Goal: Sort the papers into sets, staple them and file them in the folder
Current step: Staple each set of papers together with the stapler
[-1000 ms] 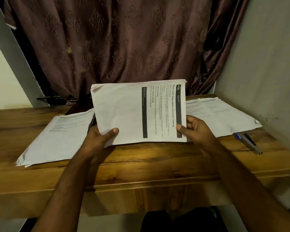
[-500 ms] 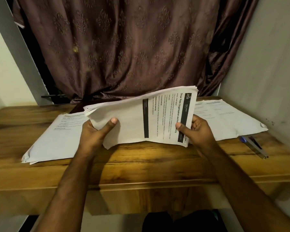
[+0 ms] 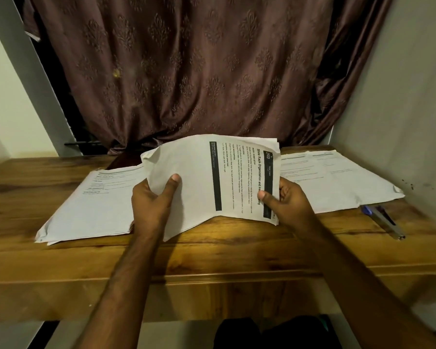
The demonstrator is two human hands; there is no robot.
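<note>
Holding a bowed paper bundle above the wooden desk, the left hand grips its left edge and the right hand pinches its right. Sorted stacks lie left and right; a pen lies by the right one. Risk: sheets may slip or crease, since the bundle sags and its edges sit uneven.

I hold a sheaf of printed papers above the middle of the table, bowed upward, its black-banded heading turned sideways. A second stack of papers lies flat towards the table's left edge, and a third stack lies at the back right corner.
</note>
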